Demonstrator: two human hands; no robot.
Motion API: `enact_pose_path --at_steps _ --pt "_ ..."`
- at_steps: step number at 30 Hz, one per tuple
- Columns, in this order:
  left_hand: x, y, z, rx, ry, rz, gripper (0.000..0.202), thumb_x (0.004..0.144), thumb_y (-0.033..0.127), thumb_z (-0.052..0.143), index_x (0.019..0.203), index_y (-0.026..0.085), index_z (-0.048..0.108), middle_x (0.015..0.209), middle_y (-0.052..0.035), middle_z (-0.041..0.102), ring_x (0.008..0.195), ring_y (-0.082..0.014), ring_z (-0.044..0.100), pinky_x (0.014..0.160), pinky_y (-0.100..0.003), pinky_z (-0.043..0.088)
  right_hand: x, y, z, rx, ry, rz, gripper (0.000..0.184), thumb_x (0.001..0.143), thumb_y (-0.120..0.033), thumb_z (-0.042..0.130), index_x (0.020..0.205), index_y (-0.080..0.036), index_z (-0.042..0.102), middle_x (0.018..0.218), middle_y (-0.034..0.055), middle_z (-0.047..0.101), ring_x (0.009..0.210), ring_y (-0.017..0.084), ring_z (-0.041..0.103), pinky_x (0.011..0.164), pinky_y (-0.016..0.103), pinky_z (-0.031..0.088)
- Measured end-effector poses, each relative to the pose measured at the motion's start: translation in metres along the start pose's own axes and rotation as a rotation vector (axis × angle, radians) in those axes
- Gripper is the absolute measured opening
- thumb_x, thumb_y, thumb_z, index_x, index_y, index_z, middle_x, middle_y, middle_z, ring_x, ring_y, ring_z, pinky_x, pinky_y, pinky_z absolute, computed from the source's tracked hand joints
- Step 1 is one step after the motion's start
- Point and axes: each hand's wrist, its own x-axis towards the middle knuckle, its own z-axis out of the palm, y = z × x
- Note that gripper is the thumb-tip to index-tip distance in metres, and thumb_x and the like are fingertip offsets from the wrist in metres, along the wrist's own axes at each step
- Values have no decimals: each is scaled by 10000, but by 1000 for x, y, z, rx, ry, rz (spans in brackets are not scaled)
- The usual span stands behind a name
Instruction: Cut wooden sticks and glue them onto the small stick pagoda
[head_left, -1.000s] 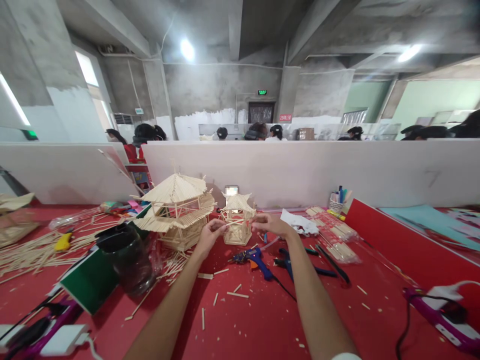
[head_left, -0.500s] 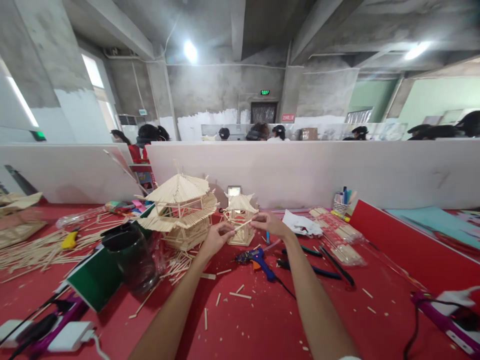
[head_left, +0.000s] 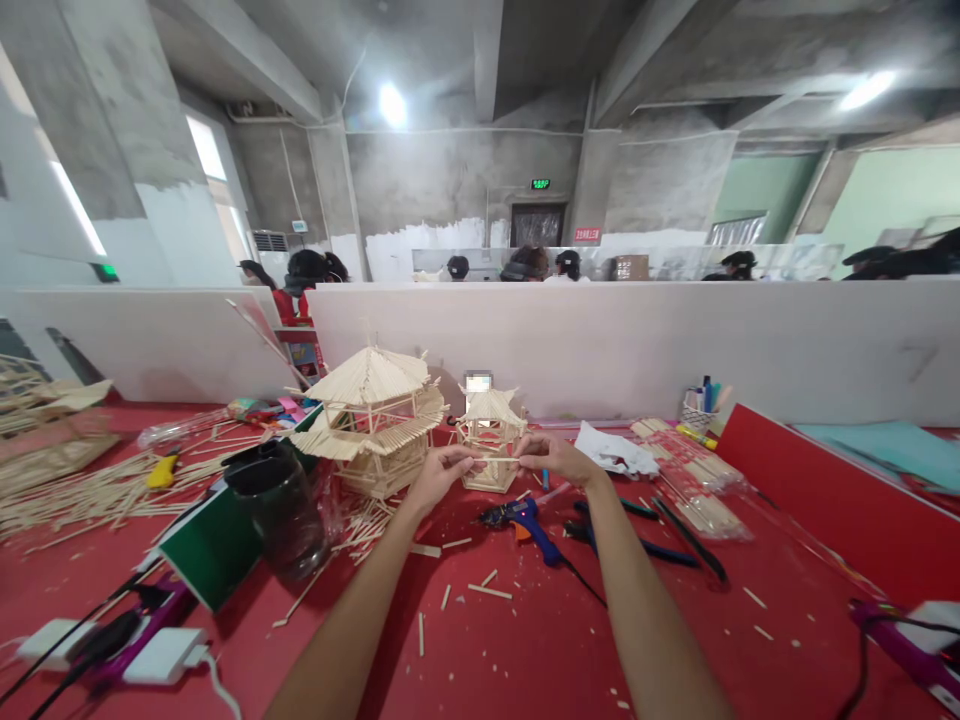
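Observation:
Between my two hands a thin wooden stick (head_left: 496, 460) is held level, one end in each hand. My left hand (head_left: 444, 472) pinches its left end, and my right hand (head_left: 556, 458) pinches the right end. Right behind the stick stands a small pavilion model (head_left: 491, 412) built of wooden sticks, partly hidden by it and my fingers. A larger stick pavilion (head_left: 371, 380) with two roof tiers is to the left of my left hand. Below my right hand a blue glue gun (head_left: 525, 518) lies on the red table (head_left: 540, 640).
Pliers-like tools (head_left: 652, 545) and packs of sticks (head_left: 701, 500) lie to the right, near crumpled white paper (head_left: 615, 450). On the left are a dark clear jar (head_left: 281, 510), a green board (head_left: 214, 550) and loose sticks (head_left: 82, 500). A white partition (head_left: 585, 345) runs behind.
The stick has turned from slanted to level as my right hand came down slightly. The whole view has shifted a little, so things appear further right.

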Motion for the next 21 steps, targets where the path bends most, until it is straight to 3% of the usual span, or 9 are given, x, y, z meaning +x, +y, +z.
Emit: enact_pose_path --at_steps 5,10,16,21 --pt "-5 1 0 -81 -56 -39 478 697 568 783 899 138 742 825 -106 770 753 -218 715 735 -326 545 -1 -1 2 -14 -61 28 346 675 -491 804 807 -200 672 775 33 757 729 189 695 691 294 517" --pt "-8 7 3 -66 -109 -44 424 652 502 838 832 130 743 755 -75 747 672 -178 678 692 -288 522 -3 -3 2 -23 -129 61 326 666 -464 817 803 -194 695 772 29 752 736 188 688 702 290 518" --pt "-5 12 7 33 -39 14 420 737 544 756 834 139 695 697 -39 698 644 -160 631 662 -272 490 -4 -3 6 -18 -249 135 352 650 -432 827 879 -181 734 823 47 771 783 217 718 770 339 543" --pt "-4 13 11 181 28 77 395 822 558 655 853 164 633 695 -8 650 605 -143 581 627 -258 458 -5 -4 6 -7 -270 144 369 688 -404 810 966 -178 720 844 63 779 830 231 732 786 346 549"
